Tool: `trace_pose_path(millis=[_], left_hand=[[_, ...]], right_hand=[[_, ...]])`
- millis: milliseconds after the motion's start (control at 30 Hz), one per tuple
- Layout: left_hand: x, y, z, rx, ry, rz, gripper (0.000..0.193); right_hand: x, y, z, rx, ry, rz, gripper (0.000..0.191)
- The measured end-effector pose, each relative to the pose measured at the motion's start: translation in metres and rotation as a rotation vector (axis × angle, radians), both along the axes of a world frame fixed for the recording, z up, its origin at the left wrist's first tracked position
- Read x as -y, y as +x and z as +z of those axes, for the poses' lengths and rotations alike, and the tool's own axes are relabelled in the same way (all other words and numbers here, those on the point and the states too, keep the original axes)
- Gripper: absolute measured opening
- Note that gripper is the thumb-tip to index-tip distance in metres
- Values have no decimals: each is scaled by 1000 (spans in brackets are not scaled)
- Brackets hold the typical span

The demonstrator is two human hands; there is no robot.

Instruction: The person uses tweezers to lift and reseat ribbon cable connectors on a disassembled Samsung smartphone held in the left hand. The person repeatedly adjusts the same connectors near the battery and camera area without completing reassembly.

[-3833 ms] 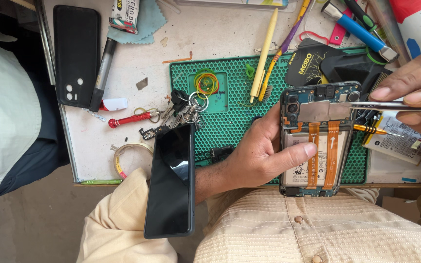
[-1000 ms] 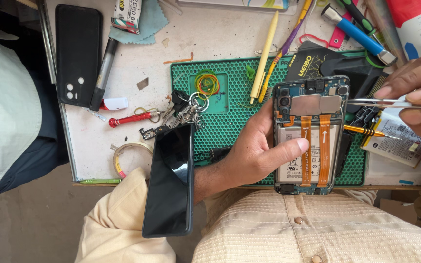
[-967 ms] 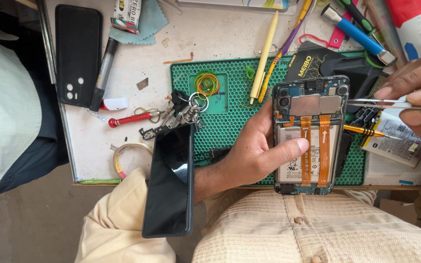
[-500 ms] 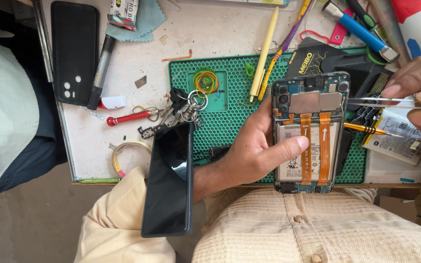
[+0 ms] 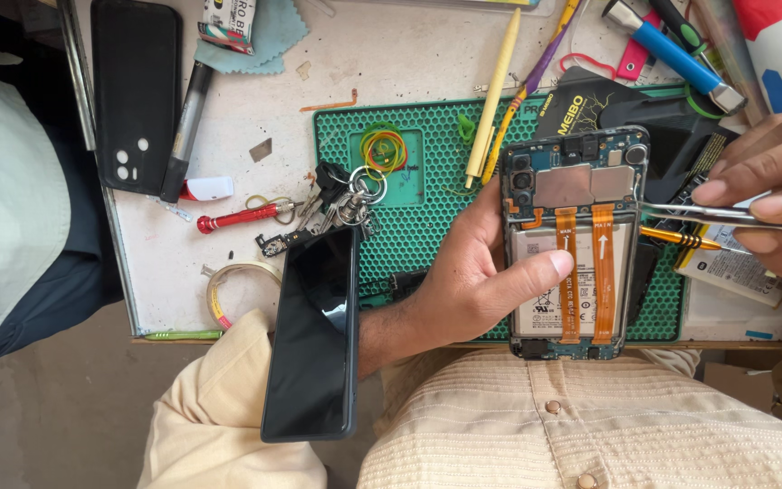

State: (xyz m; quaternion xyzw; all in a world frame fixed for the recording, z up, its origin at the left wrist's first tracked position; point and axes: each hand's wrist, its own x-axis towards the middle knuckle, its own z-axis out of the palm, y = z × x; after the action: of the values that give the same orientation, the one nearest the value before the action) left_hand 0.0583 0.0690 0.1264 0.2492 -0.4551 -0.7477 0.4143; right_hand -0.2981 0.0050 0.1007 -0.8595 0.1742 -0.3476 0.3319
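Raised slightly higher than a moment before: opened phone [image 5: 575,243], back cover off, gripped in left hand [image 5: 474,285], thumb across battery. Tweezers [image 5: 694,212] pinched in right hand [image 5: 771,195], tips touching phone's right edge. Beyond, green mat [image 5: 418,204], keys [image 5: 341,201], yellow pens crowding worktop [image 5: 273,100].

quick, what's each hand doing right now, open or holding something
Left hand: closed around the opened phone, thumb across its battery.
Right hand: pinching metal tweezers, tips at the phone's right edge.
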Motion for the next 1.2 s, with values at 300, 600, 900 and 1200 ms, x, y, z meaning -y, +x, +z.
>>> trace_pose_path(millis=[300, 600, 900, 1200], left_hand=[[-3, 2, 0, -1, -27, 14, 48], [-3, 3, -1, 12, -23, 6, 48], [-2, 3, 0, 13, -31, 7, 48], [1, 2, 2, -3, -11, -6, 49]], right_hand=[[-1, 6, 3, -3, 48, -25, 45], [4, 12, 7, 27, 106, 8, 45], [7, 12, 12, -3, 103, 19, 48], [-1, -23, -24, 75, 221, 12, 33]])
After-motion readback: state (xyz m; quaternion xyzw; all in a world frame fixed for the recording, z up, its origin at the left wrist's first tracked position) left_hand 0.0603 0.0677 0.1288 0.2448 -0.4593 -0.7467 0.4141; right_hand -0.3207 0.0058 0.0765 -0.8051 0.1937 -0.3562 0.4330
